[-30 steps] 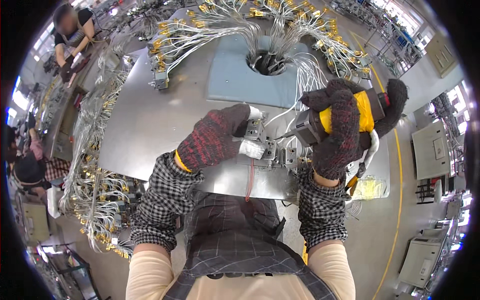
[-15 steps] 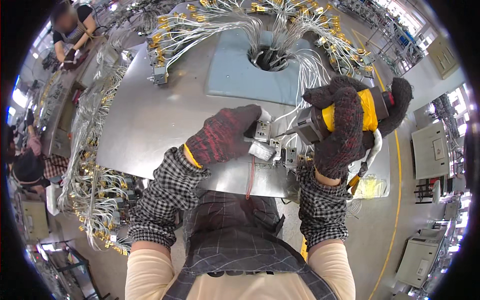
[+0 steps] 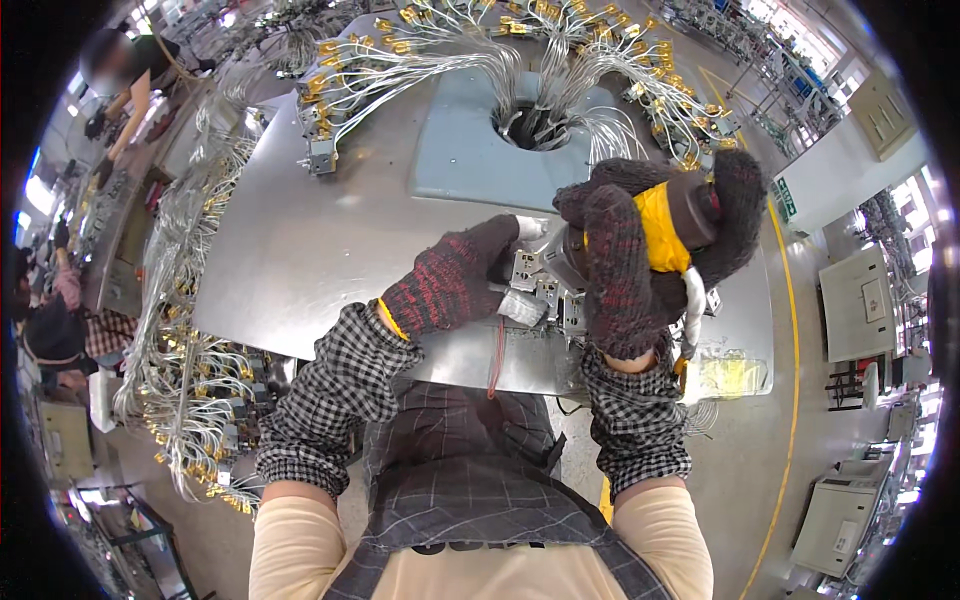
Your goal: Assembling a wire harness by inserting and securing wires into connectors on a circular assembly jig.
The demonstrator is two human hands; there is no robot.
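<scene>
My left hand (image 3: 450,277), in a dark red-and-black knit glove with pale wrapped fingertips, grips a small metal connector block (image 3: 524,268) between thumb and forefinger. More small metal blocks (image 3: 572,312) sit beside it near the table's front edge. My right hand (image 3: 625,270), gloved the same way, is wrapped around a power screwdriver (image 3: 660,225) with yellow tape on its body. The driver's dark nose is right against the gripped block, and its bit is hidden from view. A white-wrapped cord (image 3: 693,305) hangs from the tool.
Behind my hands, white cables with yellow ends (image 3: 380,68) fan out from a hole in a blue-grey plate (image 3: 450,165) on the metal table (image 3: 290,260). A red wire loop (image 3: 497,360) hangs at the front edge. Cable bundles (image 3: 190,400) line the left; a co-worker (image 3: 140,75) is far left.
My right hand has brought the screwdriver leftward, closing the gap to the block; its bit was visible before. My left hand has hardly moved. The far-left co-worker has shifted with arms reaching down.
</scene>
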